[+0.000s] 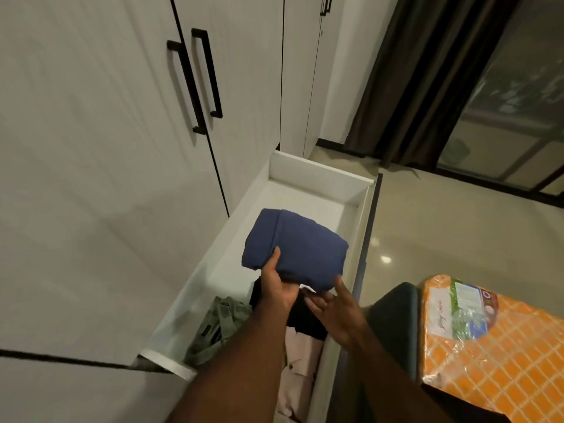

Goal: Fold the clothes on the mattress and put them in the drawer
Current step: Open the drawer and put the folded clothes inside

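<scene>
Left hand (pixel 276 290) grips folded blue garment (pixel 305 245) over drawer (pixel 320 178) holding olive garment (pixel 218 326), black garment (pixel 306 320), pink shirt (pixel 297 380); right hand (pixel 338 315) spread.

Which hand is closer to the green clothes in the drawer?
Left. The left hand, holding the blue cloth, is just right of the green clothes; the right hand is farther right, near the drawer front.
</scene>
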`<state>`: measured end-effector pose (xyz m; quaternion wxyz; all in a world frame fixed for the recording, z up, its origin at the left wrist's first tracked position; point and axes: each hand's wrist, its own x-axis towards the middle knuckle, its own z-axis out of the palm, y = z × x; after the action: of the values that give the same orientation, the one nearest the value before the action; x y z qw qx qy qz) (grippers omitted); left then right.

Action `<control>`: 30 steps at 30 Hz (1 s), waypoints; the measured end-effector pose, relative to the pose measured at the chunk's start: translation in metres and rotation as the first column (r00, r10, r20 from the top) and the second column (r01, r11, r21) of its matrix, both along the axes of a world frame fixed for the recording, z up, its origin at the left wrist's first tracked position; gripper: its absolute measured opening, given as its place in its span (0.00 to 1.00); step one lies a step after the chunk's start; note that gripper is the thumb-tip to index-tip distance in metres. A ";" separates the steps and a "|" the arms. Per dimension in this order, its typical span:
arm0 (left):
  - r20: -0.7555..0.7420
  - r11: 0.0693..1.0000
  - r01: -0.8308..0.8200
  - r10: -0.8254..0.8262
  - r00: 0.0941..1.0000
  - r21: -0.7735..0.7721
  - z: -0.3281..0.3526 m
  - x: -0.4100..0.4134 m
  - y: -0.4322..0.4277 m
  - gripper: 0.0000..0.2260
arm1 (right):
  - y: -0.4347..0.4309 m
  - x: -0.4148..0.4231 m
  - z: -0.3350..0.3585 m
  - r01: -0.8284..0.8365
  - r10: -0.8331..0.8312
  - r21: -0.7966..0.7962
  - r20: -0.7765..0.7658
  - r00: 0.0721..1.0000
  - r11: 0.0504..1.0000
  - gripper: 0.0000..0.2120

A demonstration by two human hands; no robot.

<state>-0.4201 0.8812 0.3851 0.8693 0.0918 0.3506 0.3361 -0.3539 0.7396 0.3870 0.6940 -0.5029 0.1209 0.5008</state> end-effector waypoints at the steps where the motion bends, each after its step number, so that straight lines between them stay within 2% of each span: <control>1: -0.012 1.000 -0.001 0.001 1.000 -0.016 -0.005 -0.002 0.004 0.18 | 0.014 -0.006 -0.001 0.047 -0.047 0.003 -0.019 0.999 0.999 0.29; 4: 0.007 0.999 0.022 -0.022 1.000 -0.041 -0.013 -0.002 0.011 0.18 | 0.037 -0.007 -0.009 0.169 -0.167 0.037 -0.058 0.984 0.985 0.28; 6: -0.013 0.998 0.047 -0.047 0.999 -0.037 -0.019 0.003 0.019 0.19 | 0.046 0.007 -0.015 0.173 -0.172 0.063 -0.024 0.985 0.983 0.28; 11: -0.050 0.998 0.058 -0.057 0.997 0.010 -0.024 0.014 0.068 0.20 | 0.063 0.076 -0.015 0.066 -0.071 0.040 0.163 0.984 0.997 0.27; 15: -0.141 0.991 0.136 -0.136 0.981 -0.008 -0.046 0.022 0.099 0.21 | 0.078 0.128 -0.027 -0.035 0.052 -0.073 0.253 0.966 0.997 0.35; 17: -0.281 0.974 0.224 -0.211 0.936 0.015 -0.064 0.029 0.112 0.20 | 0.085 0.138 -0.040 -0.060 0.085 -0.103 0.259 0.962 0.993 0.34; 19: -0.438 0.941 0.339 -0.295 0.849 0.023 -0.091 0.034 0.125 0.21 | 0.091 0.141 -0.063 -0.082 0.117 -0.143 0.262 0.958 0.986 0.33; 21: -0.540 0.910 0.414 -0.335 0.772 0.026 -0.129 0.041 0.138 0.21 | 0.100 0.144 -0.111 -0.088 0.131 -0.183 0.241 0.962 0.979 0.34; 25: -0.662 0.848 0.526 -0.356 0.659 0.067 -0.165 0.048 0.145 0.14 | 0.103 0.143 -0.163 -0.070 0.167 -0.330 0.275 0.947 0.941 0.34; 30: -0.757 0.797 0.599 -0.344 0.556 0.077 -0.230 0.060 0.160 0.23 | 0.110 0.148 -0.217 -0.114 0.289 -0.463 0.326 0.900 0.879 0.36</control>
<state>-0.3604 1.0414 0.1552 0.6945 0.4480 0.5577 0.0773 -0.2054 0.8497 0.1701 0.5175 -0.7427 0.0360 0.4233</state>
